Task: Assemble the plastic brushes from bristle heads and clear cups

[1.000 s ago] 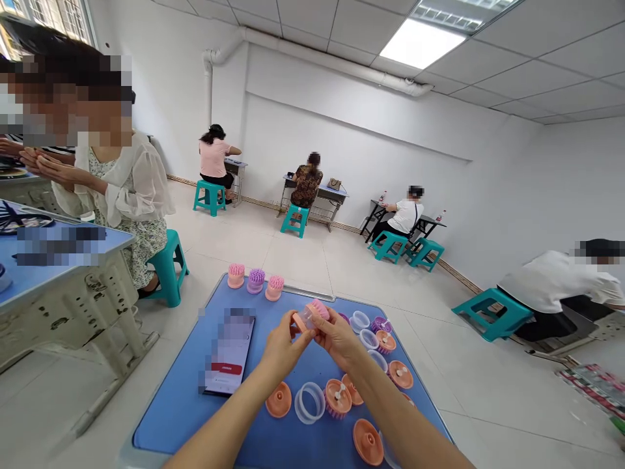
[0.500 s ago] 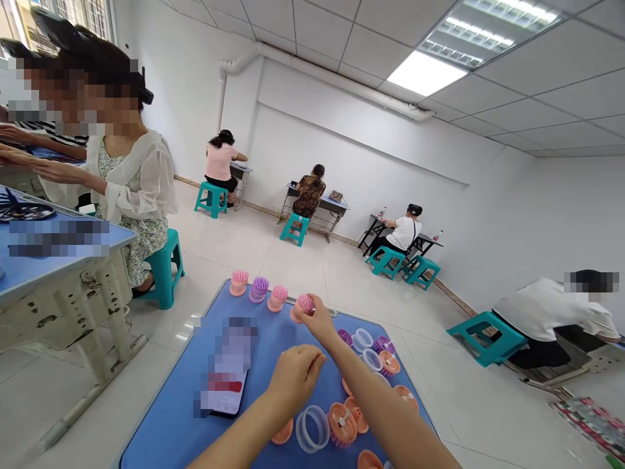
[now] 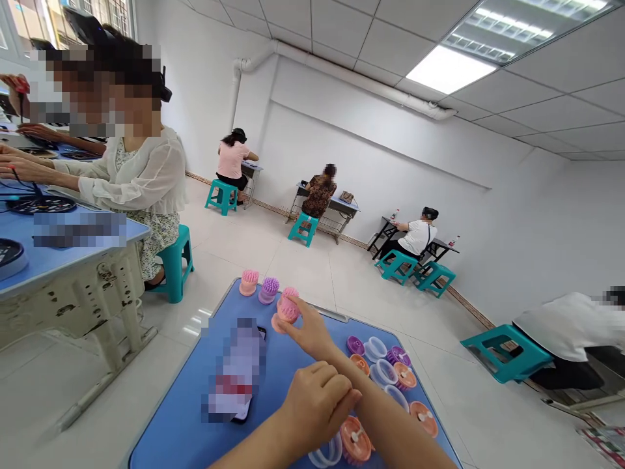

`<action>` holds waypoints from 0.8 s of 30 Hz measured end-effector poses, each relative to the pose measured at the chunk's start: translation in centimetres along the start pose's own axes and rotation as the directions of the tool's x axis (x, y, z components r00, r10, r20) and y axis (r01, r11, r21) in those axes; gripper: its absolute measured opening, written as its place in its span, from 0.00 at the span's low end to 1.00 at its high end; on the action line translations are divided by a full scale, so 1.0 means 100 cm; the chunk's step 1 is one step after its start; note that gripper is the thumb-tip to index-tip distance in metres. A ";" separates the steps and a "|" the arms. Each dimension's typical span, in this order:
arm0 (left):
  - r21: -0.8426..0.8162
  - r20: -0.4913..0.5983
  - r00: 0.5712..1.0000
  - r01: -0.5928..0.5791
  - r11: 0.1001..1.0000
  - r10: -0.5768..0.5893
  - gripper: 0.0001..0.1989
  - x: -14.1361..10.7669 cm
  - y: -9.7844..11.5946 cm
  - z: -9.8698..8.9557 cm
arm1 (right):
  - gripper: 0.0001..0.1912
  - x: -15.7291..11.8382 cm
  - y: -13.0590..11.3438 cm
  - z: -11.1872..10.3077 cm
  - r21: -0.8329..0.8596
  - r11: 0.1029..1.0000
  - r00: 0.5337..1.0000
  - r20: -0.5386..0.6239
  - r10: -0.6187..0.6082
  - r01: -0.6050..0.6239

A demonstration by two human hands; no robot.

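Observation:
My right hand (image 3: 310, 332) reaches across the blue table (image 3: 166, 417), its fingertips touching a pink-bristled round brush (image 3: 288, 309) with a peach base. That brush stands close against another pink brush, beside a purple-bristled brush (image 3: 269, 289) and a further pink brush (image 3: 249, 282). My left hand (image 3: 317, 405) is curled, lying against my right forearm, with nothing visible in it. Just below it are a peach brush base (image 3: 355, 438) and a clear plastic ring (image 3: 326, 454). More rings and bases lie to the right.
A phone (image 3: 234, 371) with a blurred screen lies left of my hands. A seated person (image 3: 141, 176) works at a neighbouring blue table on the left. Another person (image 3: 571, 332) bends beside a teal stool (image 3: 505, 352) on the right. Several people sit at far tables.
My hands no longer hold the pink brush together. My right hand carried it to the far row and now only touches it, while my left hand dropped lower. The view turned left.

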State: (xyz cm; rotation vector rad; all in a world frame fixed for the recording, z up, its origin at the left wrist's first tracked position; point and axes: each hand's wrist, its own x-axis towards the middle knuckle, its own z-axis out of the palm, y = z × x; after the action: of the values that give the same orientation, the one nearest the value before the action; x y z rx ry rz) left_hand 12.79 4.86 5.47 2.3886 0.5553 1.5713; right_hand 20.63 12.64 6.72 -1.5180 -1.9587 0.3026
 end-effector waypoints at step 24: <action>-0.022 -0.081 0.997 0.000 1.000 -0.002 0.07 0.004 -0.002 -0.005 | 0.27 0.071 -0.021 0.080 -0.357 0.867 0.938 0.118 -0.326 0.346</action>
State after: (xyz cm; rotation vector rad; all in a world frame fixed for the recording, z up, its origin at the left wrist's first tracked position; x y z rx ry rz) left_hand 12.41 5.23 5.98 2.3171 0.5519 1.6708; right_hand 13.23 20.21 4.06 -1.3575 -2.3784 -0.1958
